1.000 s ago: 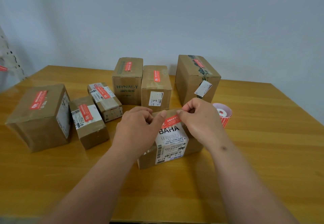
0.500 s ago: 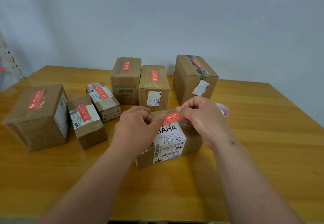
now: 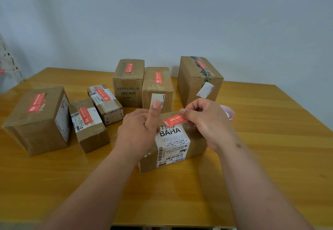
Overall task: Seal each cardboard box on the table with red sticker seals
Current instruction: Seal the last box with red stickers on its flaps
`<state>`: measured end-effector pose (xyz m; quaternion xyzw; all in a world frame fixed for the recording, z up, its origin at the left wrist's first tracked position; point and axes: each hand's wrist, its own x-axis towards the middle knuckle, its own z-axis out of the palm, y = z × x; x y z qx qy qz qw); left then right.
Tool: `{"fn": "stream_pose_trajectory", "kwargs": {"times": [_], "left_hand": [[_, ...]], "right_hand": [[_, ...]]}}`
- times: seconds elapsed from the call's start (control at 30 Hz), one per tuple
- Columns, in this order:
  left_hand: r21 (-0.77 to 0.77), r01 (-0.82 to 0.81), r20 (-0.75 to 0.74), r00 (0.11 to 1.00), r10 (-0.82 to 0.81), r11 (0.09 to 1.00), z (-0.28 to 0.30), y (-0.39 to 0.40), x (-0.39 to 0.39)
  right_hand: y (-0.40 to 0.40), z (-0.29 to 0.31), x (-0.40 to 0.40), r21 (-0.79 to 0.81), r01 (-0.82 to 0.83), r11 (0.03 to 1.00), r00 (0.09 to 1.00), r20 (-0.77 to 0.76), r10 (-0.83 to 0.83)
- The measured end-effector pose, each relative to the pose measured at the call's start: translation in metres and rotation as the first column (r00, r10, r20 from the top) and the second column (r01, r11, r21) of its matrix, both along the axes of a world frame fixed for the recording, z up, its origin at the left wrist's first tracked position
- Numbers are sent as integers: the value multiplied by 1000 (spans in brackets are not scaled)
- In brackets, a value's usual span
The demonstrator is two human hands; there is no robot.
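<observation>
A low cardboard box point(image 3: 195, 149) with a white label reading BAHA lies in the middle of the table. A red sticker seal point(image 3: 174, 121) lies across the top of that box. My right hand point(image 3: 207, 121) pinches the seal's right end between thumb and forefinger. My left hand point(image 3: 140, 130) rests on the box's left side with its thumb lifted off the seal and pointing up. Several other cardboard boxes around it each carry a red seal, such as the big one at far left point(image 3: 36, 121) and the HYNAUT box point(image 3: 128, 84).
A pink roll of seals point(image 3: 229, 115) stands behind my right hand, partly hidden. Two small boxes point(image 3: 88, 125) point(image 3: 106, 102) lie left of centre, two tall ones point(image 3: 157, 87) point(image 3: 199, 78) at the back. The wooden table point(image 3: 270, 148) ends at a grey wall.
My left thumb has let go of the seal's left end and risen. The seal now sits lower, on the box top, with my right hand still on its right end.
</observation>
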<state>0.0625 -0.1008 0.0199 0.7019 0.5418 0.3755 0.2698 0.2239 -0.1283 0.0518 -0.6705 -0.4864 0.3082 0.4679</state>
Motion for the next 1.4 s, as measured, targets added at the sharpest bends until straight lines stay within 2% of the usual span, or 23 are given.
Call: {"fn": "stream_pose_trajectory", "kwargs": {"times": [0.2,0.4,0.7,0.97,1.13,1.2,1.3,1.4], "left_hand": [[-8,-17,-65,998,17,1000,-14,9,0],[-95,14,-23,1000,-16,995,-10,6,-2],[-67,9,49,999,-6,998,10,-7,0],[-87,-13,-48,999,9,996,0,0,3],[-133,27,22,999,-24,991,4,-3,-1],[-144,48,23,999,-45,988,8,-5,-2],[-176,57,-9,998,-60,983,11,-4,-4],[-137,46,-103,993,-60,990,11,0,-6]], "right_hand": [[0,0,-1,10,-7,1000,998,57,6],[-1,-1,0,-5,-25,1000,996,82,25],[-1,2,1,-3,-26,1000,999,19,26],[-1,0,-1,2,-17,1000,998,68,17],[-1,0,1,-9,-14,1000,996,86,15],[-1,-1,1,-17,-12,1000,992,124,14],[-1,-2,0,-37,-24,999,960,278,34],[-2,-3,-3,-52,-36,998,912,406,54]]}}
